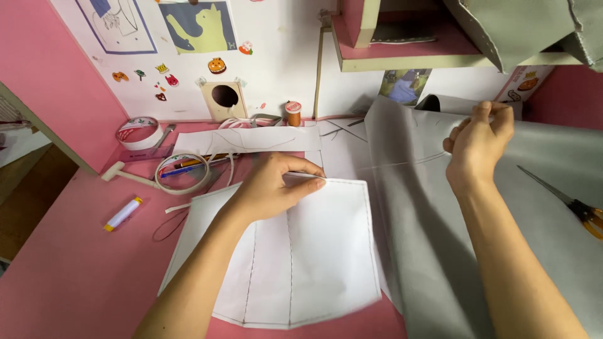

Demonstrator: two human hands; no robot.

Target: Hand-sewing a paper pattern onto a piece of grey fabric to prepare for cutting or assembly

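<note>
We see our left hand (pixel 273 185) lying palm down on the top edge of a white paper pattern (pixel 295 257), fingers together and nearly flat, pinching a thin white pencil-like stick (pixel 306 176) against the sheet; the stick points to our right. The pattern lies on the pink table (pixel 69 251), mostly below the hand and toward us, its long axis running from us toward the wall. It is a rounded-cornered panel with dashed lines along its edges and lines running down its middle. Our right hand (pixel 478 144) is raised, fingers curled shut on the upper edge of a grey fabric (pixel 440 238), which spreads just right of the pattern, its edge overlapping the paper's right side. Orange-handled scissors (pixel 575 204) rest on the fabric at far right. A glue stick (pixel 124 213) lies well to the left, and a spool of orange thread (pixel 293 113) stands by the wall.
</note>
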